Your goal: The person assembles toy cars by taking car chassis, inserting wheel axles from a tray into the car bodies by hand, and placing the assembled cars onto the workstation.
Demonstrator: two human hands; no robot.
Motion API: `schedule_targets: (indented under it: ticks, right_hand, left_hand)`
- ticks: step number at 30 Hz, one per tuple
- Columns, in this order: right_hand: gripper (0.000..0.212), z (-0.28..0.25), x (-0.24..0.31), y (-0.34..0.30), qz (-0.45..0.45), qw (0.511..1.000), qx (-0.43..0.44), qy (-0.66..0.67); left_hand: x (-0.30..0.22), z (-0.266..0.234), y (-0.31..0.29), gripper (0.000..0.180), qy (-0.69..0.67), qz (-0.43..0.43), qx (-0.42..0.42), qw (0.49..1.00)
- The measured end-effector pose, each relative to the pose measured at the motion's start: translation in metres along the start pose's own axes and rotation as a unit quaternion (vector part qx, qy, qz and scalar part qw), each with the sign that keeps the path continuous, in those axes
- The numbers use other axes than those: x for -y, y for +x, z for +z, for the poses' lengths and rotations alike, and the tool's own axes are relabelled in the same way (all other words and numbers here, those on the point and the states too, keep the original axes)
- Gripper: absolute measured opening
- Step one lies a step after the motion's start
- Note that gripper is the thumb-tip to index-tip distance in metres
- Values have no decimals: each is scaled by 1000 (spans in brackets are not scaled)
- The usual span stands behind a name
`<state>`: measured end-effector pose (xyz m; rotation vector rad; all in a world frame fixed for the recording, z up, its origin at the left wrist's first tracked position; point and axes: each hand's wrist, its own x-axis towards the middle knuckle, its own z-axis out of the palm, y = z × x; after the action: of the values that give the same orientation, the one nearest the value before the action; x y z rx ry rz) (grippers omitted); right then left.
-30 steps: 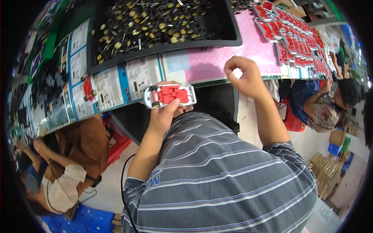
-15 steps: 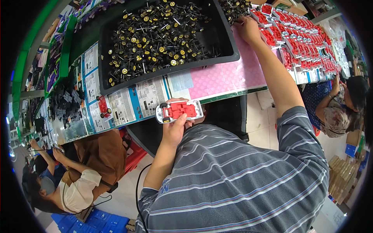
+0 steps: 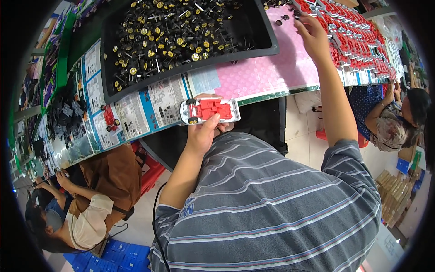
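Observation:
My left hand [image 3: 202,135] is closed round a toy car [image 3: 209,109], held underside up in front of my body. The car has a white shell and a red chassis, with a pair of black wheels at its left end; no wheels show at its right end. At the far right of the pink mat, my right hand [image 3: 312,40] is raised with its fingers bent. Dark wheels on an axle [image 3: 297,13] appear at its fingertips, partly covered by them. Another wheel axle [image 3: 282,20] lies on the mat just left of that hand.
A black tray [image 3: 190,68] full of yellow-hubbed wheel axles lies at the back. Rows of red-and-white car bodies [image 3: 358,43] fill the right. A red chassis [image 3: 110,119] and black parts [image 3: 68,111] lie at the left. Co-workers sit on both sides.
My right hand has drawn back from the pile of wheels behind the mat and shifted right, with wheels at its fingertips. My left hand keeps hold of the toy car. The whole view has shifted slightly.

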<state>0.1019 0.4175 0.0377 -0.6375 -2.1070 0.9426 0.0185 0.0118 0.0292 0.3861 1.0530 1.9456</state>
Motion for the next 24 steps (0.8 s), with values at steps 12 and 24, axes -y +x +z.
schedule_targets:
  ticks: [12, 24]
  right_hand:
    - [52, 65, 175, -170, -15, 951, 294, 93]
    - [55, 76, 183, -165, -59, 941, 321, 84]
  left_hand:
    - [0, -7, -4, 53, -2, -9, -15, 1000]
    - [1, -10, -16, 53, 6, 6, -14, 1000]
